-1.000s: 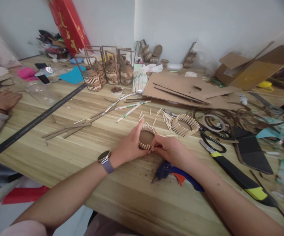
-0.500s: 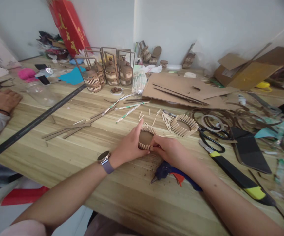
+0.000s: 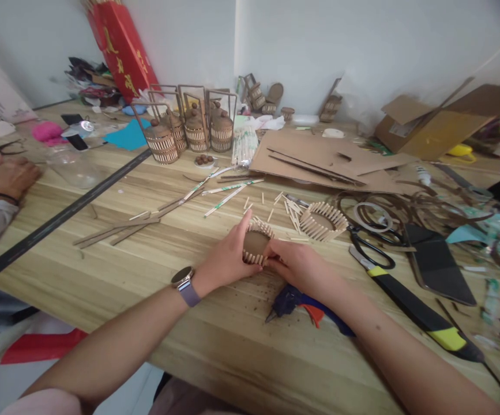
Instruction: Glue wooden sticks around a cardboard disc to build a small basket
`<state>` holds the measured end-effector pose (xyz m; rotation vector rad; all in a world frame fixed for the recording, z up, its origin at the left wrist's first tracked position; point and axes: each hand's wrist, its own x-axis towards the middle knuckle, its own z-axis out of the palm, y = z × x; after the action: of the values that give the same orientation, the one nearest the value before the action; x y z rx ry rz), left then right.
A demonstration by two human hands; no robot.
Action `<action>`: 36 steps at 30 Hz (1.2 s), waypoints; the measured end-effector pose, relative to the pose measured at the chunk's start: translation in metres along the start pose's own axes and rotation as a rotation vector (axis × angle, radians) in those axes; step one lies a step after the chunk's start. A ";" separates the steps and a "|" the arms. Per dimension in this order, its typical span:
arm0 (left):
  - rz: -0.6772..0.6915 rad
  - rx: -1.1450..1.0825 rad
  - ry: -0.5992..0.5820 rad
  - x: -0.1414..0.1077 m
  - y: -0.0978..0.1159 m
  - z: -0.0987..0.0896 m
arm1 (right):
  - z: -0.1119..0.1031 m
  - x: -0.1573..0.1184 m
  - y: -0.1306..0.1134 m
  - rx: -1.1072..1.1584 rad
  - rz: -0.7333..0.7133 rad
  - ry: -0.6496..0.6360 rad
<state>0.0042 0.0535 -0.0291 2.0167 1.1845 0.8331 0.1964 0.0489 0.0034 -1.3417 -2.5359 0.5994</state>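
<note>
Hands close around a small stick-ringed disc at the worktable

Head view: the left hand (image 3: 228, 253), a watch (image 3: 183, 278) on its wrist, is clamped on the small stick-ringed disc (image 3: 257, 246), its thumb and fingers spread around the side. The right hand (image 3: 295, 259) has its fingertips together at the near right edge of that same piece; I can't make out whether they pinch a stick there. The piece sits in front of the wearer, over the wooden table (image 3: 146, 311). A bigger stick ring (image 3: 324, 221) lies just beyond the right hand, loose sticks (image 3: 293, 214) beside it. Under the right forearm rests a blue glue gun (image 3: 286, 301), and farther right lie scissors (image 3: 373, 251), a black-and-yellow cutter (image 3: 414, 305) and a dark phone (image 3: 440, 262). Lidded little baskets (image 3: 195, 132) with tall handles stand toward the wall.
</note>
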 end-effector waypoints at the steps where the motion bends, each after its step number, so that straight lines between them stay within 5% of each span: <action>1: 0.003 0.001 0.006 0.000 -0.001 0.000 | 0.000 0.000 0.000 -0.004 0.004 0.003; 11: 0.019 0.027 -0.022 -0.002 -0.002 -0.005 | -0.034 -0.012 0.001 -0.011 0.082 0.093; 24: 0.037 0.045 0.024 -0.003 -0.005 0.005 | -0.046 -0.071 0.017 -0.028 0.319 -0.400; 36: 0.010 0.043 0.061 -0.002 -0.003 0.006 | -0.034 -0.075 0.031 0.142 0.197 -0.230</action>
<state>0.0068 0.0513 -0.0358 2.0460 1.2368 0.8870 0.2741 0.0109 0.0206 -1.5617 -2.4907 1.0062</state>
